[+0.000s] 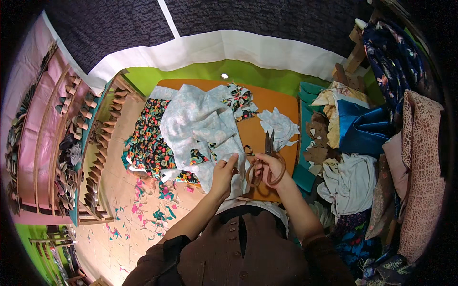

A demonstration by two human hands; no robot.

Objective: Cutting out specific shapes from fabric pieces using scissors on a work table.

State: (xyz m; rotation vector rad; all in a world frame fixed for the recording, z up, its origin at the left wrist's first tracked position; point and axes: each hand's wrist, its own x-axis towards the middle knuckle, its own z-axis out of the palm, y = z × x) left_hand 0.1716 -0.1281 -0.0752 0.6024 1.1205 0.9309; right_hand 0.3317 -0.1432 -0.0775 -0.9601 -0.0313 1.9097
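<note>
My left hand (223, 175) is closed on the near edge of a pale blue-white floral cloth (191, 112), thumb pointing up. Beside it, my right hand (270, 169) grips a pair of scissors (270, 142) by its large brown handles, the dark blades pointing away from me. The pale cloth lies rumpled over a black cloth with a bright multicoloured print (150, 136). A small dark piece (248, 150) lies just left of the blades; I cannot make out what it is. Past the scissors, a cut pale scrap (279, 125) rests on the orange-brown table (260, 136).
A dark printed scrap (242, 101) lies at the table's far side. Folded cloths, including shiny blue fabric (362, 126) and white cloth (350, 183), are heaped at right. Colourful snippets (162, 214) litter the floor at left, near a rack of shoe-shaped forms (102, 143).
</note>
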